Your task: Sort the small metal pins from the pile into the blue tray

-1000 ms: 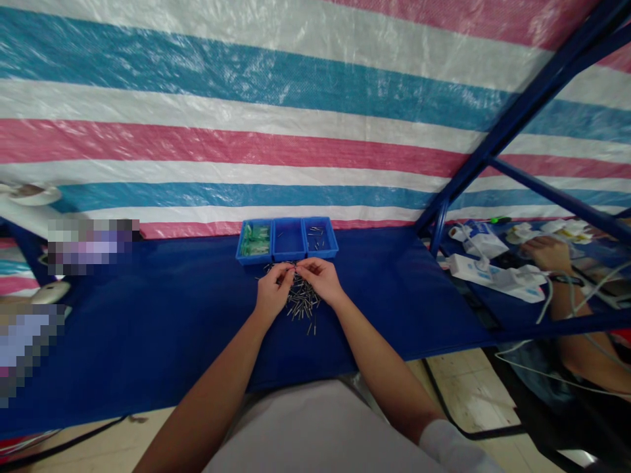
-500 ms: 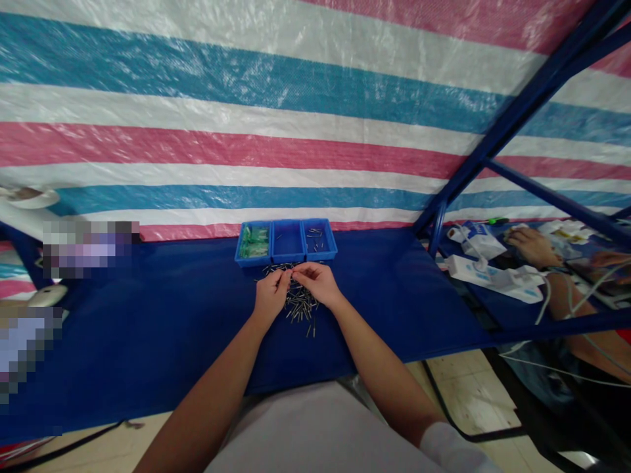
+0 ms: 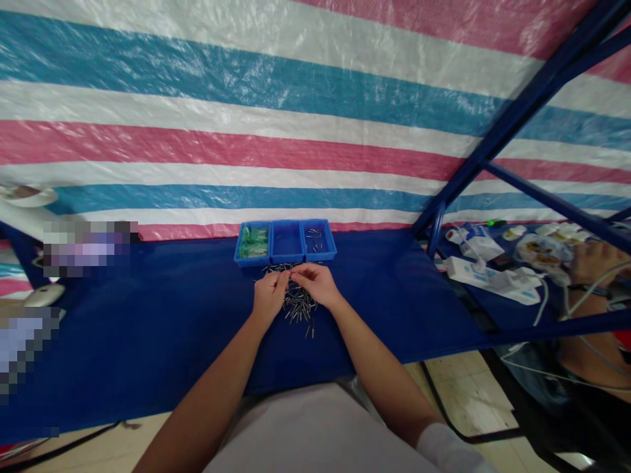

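Head view: Risk: a low sweep of either wrist could scatter the loose metal pins (image 3: 300, 307), as no wall confines the pile. The pins lie on the tabletop (image 3: 187, 315), beneath and around the hands, near the blue bins (image 3: 287, 258). Pose: left hand (image 3: 267, 295) and right hand (image 3: 320, 284) meet over the pile, fingers bent inward. Grip: fingertips drawn together; full closure or a held pin cannot be determined.

The surface (image 3: 197, 315) is dark blue. Behind it, the sheeting (image 3: 276, 151) has white, teal and pinkish-red stripes; the trays (image 3: 287, 257) are brighter blue.
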`<move>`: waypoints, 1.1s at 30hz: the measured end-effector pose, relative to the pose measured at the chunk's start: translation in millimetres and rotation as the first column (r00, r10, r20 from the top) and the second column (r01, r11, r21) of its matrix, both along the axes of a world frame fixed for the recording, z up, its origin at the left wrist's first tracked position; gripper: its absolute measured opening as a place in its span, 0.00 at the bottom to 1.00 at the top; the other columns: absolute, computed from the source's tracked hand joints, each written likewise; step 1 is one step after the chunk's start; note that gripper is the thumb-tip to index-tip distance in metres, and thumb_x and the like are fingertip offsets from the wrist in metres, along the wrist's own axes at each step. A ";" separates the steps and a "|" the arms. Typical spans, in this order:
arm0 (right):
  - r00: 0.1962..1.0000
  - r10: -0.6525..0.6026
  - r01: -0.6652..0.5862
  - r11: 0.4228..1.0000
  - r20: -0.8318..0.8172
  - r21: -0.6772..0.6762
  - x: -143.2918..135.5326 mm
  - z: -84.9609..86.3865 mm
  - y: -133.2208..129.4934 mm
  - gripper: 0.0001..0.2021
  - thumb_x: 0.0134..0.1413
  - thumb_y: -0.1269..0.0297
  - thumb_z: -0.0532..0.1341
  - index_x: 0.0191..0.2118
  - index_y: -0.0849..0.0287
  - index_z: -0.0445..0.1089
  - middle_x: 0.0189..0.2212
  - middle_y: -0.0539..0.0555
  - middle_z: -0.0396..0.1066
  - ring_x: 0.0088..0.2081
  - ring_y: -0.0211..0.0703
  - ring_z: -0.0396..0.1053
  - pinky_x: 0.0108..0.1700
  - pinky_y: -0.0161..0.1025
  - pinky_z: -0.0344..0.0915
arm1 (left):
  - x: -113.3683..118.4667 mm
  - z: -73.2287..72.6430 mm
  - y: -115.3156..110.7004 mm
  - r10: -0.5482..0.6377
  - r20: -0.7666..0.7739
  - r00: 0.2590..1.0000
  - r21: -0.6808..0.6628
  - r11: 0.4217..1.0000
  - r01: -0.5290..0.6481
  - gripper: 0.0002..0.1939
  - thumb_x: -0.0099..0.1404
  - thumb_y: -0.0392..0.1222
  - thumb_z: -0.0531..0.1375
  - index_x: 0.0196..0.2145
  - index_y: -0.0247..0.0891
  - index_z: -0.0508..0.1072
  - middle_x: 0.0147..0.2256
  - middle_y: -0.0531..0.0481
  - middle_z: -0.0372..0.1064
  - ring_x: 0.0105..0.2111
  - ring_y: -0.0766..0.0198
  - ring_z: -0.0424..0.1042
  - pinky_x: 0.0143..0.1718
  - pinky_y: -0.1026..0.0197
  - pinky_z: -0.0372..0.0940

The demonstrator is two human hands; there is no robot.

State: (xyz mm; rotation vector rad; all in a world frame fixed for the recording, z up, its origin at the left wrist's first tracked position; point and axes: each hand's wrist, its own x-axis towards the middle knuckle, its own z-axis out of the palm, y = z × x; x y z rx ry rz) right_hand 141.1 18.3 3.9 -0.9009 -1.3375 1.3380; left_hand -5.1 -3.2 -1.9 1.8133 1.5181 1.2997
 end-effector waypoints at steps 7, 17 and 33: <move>0.990 -0.141 0.141 0.990 0.018 0.003 3.2 -5.5 5.9 0.11 0.42 0.59 0.68 0.33 0.58 0.76 0.29 0.52 0.76 0.30 0.40 0.72 0.37 0.39 0.68 | 3.9 1.2 0.5 0.058 0.110 0.992 0.005 0.998 -0.058 0.12 0.63 0.49 0.56 0.36 0.38 0.70 0.21 0.56 0.66 0.23 0.68 0.67 0.28 0.65 0.60; 0.990 -0.140 0.140 0.990 0.014 -0.012 3.0 -4.7 5.8 0.13 0.40 0.56 0.68 0.33 0.58 0.76 0.29 0.53 0.76 0.30 0.41 0.72 0.36 0.39 0.69 | 3.3 2.1 0.0 0.044 0.109 0.993 0.001 0.999 -0.045 0.11 0.64 0.47 0.54 0.40 0.39 0.69 0.22 0.55 0.68 0.23 0.68 0.68 0.29 0.65 0.62; 0.990 -0.135 0.135 0.991 0.039 0.007 2.7 -2.4 4.3 0.11 0.41 0.58 0.68 0.32 0.57 0.76 0.29 0.53 0.76 0.31 0.41 0.72 0.38 0.39 0.69 | 2.2 2.7 -0.4 0.056 0.099 0.994 -0.038 0.998 -0.053 0.11 0.65 0.47 0.53 0.36 0.39 0.70 0.21 0.56 0.67 0.23 0.67 0.67 0.29 0.65 0.61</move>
